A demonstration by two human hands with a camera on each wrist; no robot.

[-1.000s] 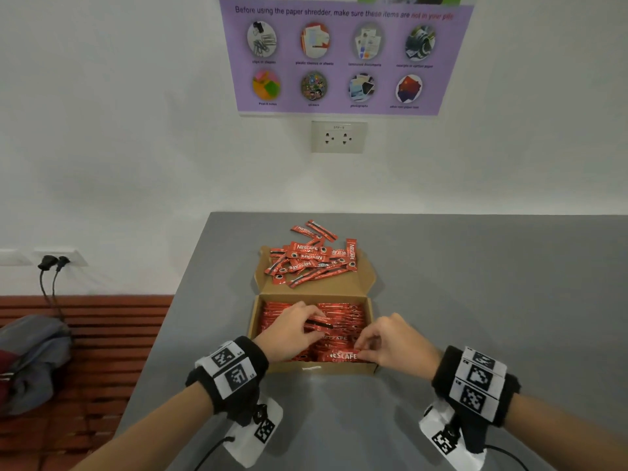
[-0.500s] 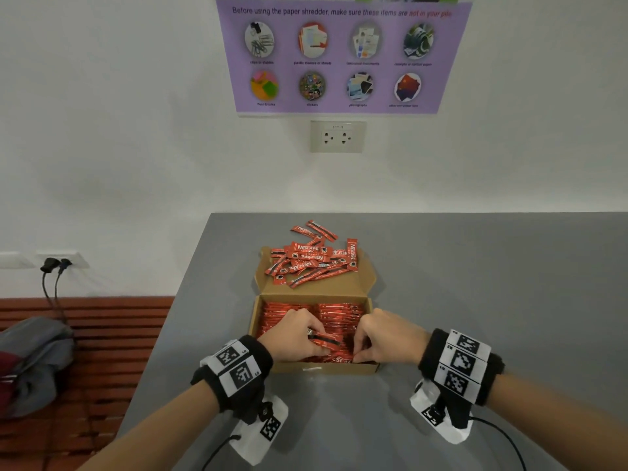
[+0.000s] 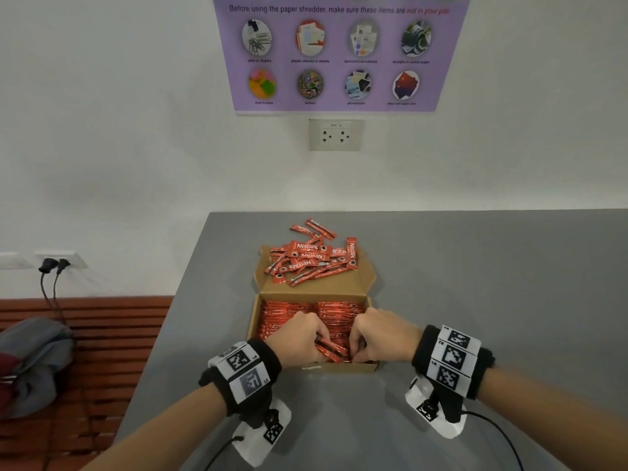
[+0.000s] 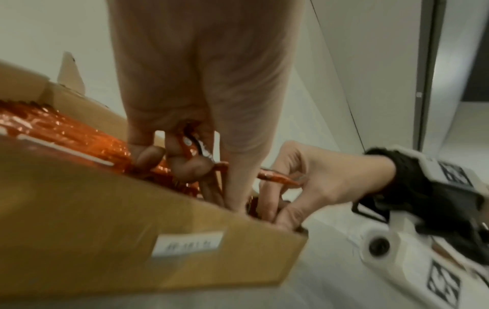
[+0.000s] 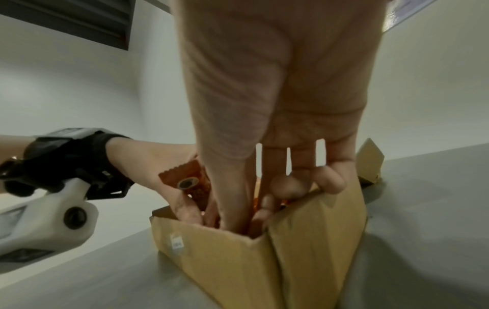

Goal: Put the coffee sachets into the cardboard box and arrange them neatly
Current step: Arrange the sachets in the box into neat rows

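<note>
Red foil coffee sachets (image 3: pixel 314 258), printed "NESCAFÉ CLASSIC", heaped on lid of cardboard box (image 3: pixel 339 368) by bench's left edge; more packed inside; left hand (image 3: pixel 299 338) pinching one sachet (image 3: pixel 329 349); right hand (image 3: pixel 382 336) fingers curled among packed sachets.

My fingertips (image 5: pixel 260 211) sink out of sight among the coffee sachets (image 3: pixel 334 312). The box label (image 4: pixel 187 244) is too blurred to read; the poster (image 3: pixel 339 56) top is cropped.

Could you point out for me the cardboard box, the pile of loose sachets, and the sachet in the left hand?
Box (image 3: pixel 339 367), head view, near wall.
Loose sachets (image 3: pixel 311 258), head view, middle of the pile on the flap.
Held sachet (image 3: pixel 329 348), head view, its red body.
Left hand (image 3: pixel 295 338), head view, its back.
</note>
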